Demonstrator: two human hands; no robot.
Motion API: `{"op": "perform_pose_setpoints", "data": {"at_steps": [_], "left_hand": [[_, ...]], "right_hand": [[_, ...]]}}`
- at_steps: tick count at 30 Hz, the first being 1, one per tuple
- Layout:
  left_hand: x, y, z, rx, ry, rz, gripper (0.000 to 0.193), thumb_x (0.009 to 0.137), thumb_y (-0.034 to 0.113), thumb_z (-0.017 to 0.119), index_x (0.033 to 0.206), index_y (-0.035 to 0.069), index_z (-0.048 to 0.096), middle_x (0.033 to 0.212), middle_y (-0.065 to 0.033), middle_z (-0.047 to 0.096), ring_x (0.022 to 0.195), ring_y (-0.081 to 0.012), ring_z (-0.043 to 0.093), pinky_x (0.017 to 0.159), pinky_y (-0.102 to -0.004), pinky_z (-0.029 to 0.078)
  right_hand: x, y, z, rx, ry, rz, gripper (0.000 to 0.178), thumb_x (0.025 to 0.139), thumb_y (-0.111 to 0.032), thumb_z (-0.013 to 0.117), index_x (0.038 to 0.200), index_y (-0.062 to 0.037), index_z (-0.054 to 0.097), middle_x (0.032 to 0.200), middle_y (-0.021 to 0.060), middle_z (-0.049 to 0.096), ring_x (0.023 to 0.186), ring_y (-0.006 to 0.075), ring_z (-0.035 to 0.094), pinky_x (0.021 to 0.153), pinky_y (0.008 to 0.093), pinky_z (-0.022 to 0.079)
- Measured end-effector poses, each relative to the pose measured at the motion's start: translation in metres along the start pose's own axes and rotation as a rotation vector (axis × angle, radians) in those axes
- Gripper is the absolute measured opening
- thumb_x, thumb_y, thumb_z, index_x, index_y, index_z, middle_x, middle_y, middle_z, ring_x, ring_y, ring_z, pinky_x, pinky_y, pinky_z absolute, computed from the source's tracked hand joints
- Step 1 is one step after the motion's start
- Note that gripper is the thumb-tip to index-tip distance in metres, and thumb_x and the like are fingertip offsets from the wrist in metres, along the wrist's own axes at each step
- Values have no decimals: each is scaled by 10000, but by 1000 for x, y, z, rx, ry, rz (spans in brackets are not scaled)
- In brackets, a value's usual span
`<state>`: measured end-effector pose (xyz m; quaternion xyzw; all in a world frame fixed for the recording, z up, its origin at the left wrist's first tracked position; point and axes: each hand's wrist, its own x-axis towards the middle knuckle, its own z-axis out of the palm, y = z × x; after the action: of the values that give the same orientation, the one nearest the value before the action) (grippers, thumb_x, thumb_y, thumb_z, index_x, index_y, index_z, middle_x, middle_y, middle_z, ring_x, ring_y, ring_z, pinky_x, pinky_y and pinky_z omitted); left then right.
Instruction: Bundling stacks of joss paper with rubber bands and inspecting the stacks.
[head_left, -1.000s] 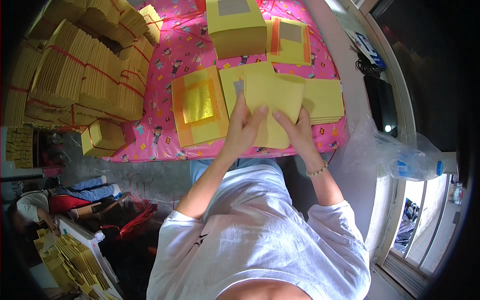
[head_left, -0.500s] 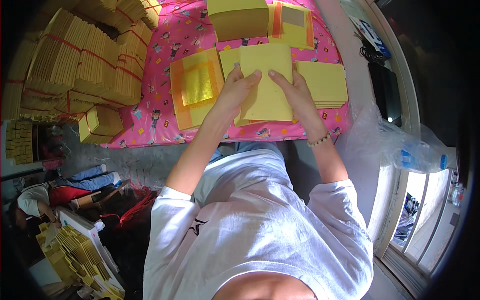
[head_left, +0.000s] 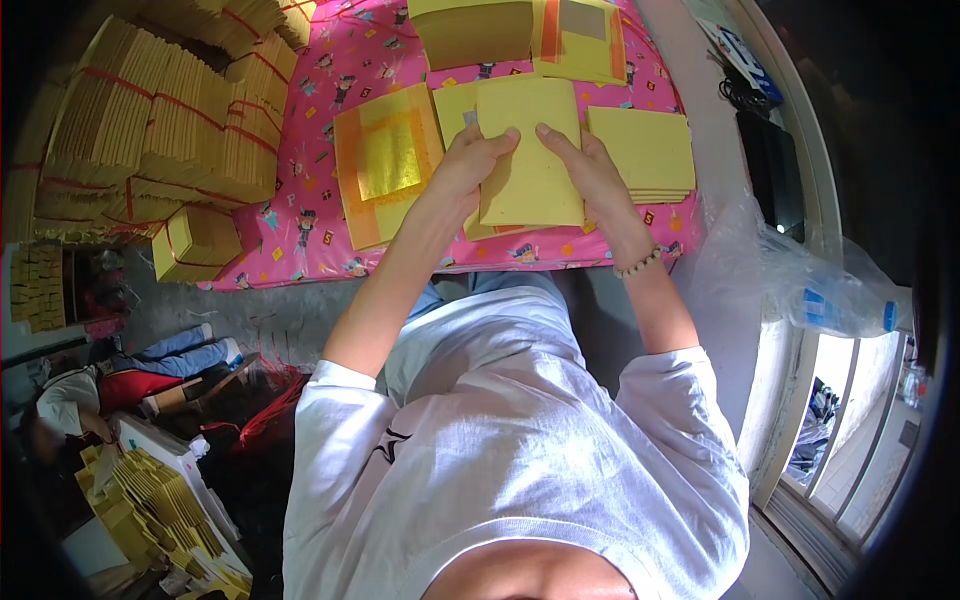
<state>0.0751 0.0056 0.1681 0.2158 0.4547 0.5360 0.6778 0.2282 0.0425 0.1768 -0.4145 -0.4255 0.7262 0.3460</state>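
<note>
Between my two hands I hold a plain yellow paper packet (head_left: 531, 165), upright over the table. My left hand (head_left: 476, 160) grips its left edge with the thumb on the face. On the right edge, my right hand (head_left: 590, 165) closes in the same way, a beaded bracelet on its wrist. Behind the packet, partly covered, lies another yellow sheet (head_left: 452, 107). Left of it is a yellow sheet with an orange-bordered gold foil square (head_left: 393, 162). A short stack of plain yellow paper (head_left: 642, 150) lies beside my right hand.
The table has a pink patterned cover (head_left: 310, 180). Tall bundles of yellow paper tied with red string (head_left: 190, 110) fill its left side. At the back stand a thick yellow stack (head_left: 475, 38) and a foil-faced sheet (head_left: 588, 35). A plastic bag (head_left: 800, 270) hangs right; another person (head_left: 75, 400) sits lower left.
The view has shifted slightly, so the table sits a little higher in it. Both hands keep the same grip on the yellow packet.
</note>
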Motion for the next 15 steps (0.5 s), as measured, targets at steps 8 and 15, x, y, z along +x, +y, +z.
{"op": "perform_pose_setpoints", "data": {"at_steps": [8, 15], "left_hand": [[1, 0, 0, 9, 42, -34, 323, 916, 137, 592, 1172, -44, 516, 1117, -123, 610, 974, -184, 626, 824, -299, 521], [4, -4, -4, 18, 34, -37, 320, 922, 141, 582, 1183, -29, 509, 1122, -123, 611, 978, -187, 625, 828, -305, 520]], "right_hand": [[4, 5, -3, 11, -7, 27, 335, 909, -234, 615, 1134, 12, 577, 989, 97, 660, 835, 149, 658, 689, 274, 546], [1, 6, 0, -30, 8, -44, 344, 908, -234, 620, 1138, 16, 570, 1015, 96, 652, 843, 141, 652, 706, 269, 539]]}}
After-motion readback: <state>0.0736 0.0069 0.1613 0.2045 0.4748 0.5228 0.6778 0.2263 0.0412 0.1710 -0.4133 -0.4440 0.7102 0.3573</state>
